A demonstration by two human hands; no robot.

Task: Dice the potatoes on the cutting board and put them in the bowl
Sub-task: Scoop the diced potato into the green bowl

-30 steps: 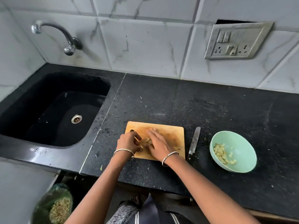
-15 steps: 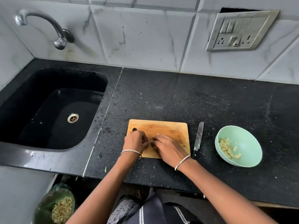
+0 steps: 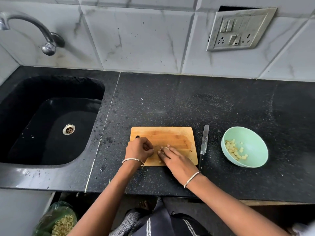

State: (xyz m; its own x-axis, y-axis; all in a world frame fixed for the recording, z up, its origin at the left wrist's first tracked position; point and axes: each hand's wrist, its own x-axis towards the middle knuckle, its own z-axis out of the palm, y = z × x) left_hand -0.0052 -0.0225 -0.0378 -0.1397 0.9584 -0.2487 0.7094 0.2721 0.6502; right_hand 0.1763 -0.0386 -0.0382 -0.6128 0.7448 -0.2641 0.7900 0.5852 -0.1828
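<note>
Head view: on the black speckled stone tabletop (image 3: 170, 103) lies the rectangular wooden cutting board (image 3: 172, 135), with both hands over its near half. The left hand (image 3: 139, 149) has curled fingers; whether it holds anything I cannot tell. The right hand (image 3: 177, 160) lies nearly flat, its fingertips touching a few pale diced potato pieces (image 3: 164, 148) on the board. A steel knife (image 3: 205, 140) lies between the board and the round mint-green bowl (image 3: 254, 143), which holds more potato cubes (image 3: 234, 149).

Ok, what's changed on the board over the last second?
The right hand has swung its straight fingers leftward, pushing the potato pieces across the cutting board toward the curled left hand, which barely moved. Nothing visibly picked up or released. The knife beside the board and the bowl with its dice stayed put.
</note>
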